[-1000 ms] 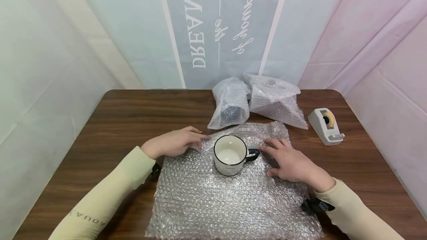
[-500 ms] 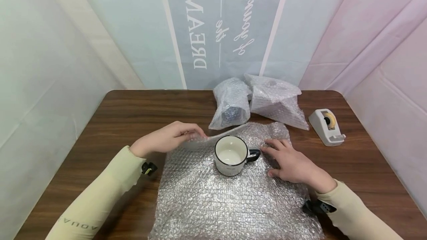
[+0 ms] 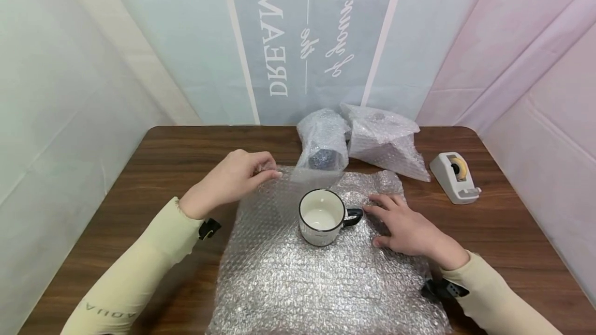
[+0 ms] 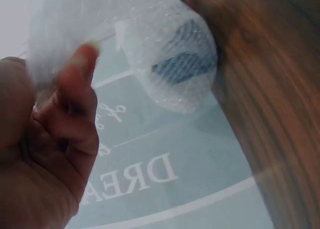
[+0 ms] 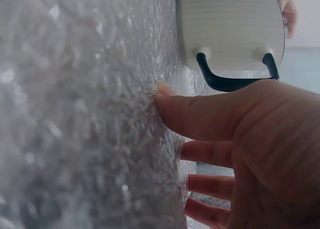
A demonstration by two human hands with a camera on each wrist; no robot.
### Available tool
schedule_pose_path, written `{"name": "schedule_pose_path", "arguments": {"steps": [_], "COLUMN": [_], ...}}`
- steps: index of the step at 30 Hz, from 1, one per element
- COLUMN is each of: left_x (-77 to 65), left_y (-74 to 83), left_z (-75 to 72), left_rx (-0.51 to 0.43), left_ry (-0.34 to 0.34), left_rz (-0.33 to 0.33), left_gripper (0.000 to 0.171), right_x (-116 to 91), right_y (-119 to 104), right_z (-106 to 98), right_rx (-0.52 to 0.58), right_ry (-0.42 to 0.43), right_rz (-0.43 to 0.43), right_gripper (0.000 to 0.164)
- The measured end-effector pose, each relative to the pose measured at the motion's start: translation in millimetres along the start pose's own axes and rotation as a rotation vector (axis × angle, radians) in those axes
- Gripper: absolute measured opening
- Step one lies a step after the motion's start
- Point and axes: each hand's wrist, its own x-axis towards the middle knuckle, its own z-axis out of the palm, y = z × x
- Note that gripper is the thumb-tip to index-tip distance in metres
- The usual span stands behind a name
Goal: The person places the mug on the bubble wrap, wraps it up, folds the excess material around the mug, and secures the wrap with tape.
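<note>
A white mug (image 3: 320,231) with a black rim and black handle stands upright on a sheet of bubble wrap (image 3: 298,288) spread over the table. My left hand (image 3: 235,177) pinches the sheet's far left edge between thumb and fingers and holds it raised; in the left wrist view the lifted bubble wrap (image 4: 60,24) runs up from the fingertips. On the sheet's right side, beside the mug's handle, my right hand (image 3: 410,229) rests with fingers spread and fairly straight. From the right wrist view, its thumb (image 5: 200,114) and fingertips touch the bubble wrap, close to the mug (image 5: 230,29).
Two bubble-wrapped bundles lie at the back of the table: a left one (image 3: 322,138) with something dark blue inside, and a right one (image 3: 384,136). A white tape dispenser (image 3: 456,177) stands at the right on the brown wooden table (image 3: 186,149). Cloth walls surround the table.
My left hand has taken hold of the bubble wrap's far left edge and lifted it up and away from me. The right hand and the mug have stayed in place.
</note>
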Motion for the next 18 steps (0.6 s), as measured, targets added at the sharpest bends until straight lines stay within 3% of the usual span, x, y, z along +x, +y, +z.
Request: {"name": "schedule_pose_path", "arguments": {"steps": [3,9,12,18], "left_x": [-0.2,4.2,9.1,17.2], "left_y": [2.8,12.0,20.1,30.7], "left_z": [-2.4,6.1,14.2,35.2], "left_rx": [-0.086,-0.523,-0.643,-0.773], "left_ry": [-0.026,-0.126,-0.151,-0.178], "left_rz": [-0.07,-0.218,-0.235,-0.219], "left_gripper": [0.016,0.015,0.014,0.011], "right_x": [0.3,1.2,1.4,1.6], "right_y": [0.2,0.7,0.8,-0.4], "right_z": [0.3,0.5,0.2,-0.4], "right_rx": [-0.001,-0.008,-0.013,-0.022], "right_ry": [-0.002,-0.005,-0.01,-0.012], "right_rz": [0.001,0.001,-0.001,-0.004], "right_gripper": [0.073,0.075,0.075,0.075]}}
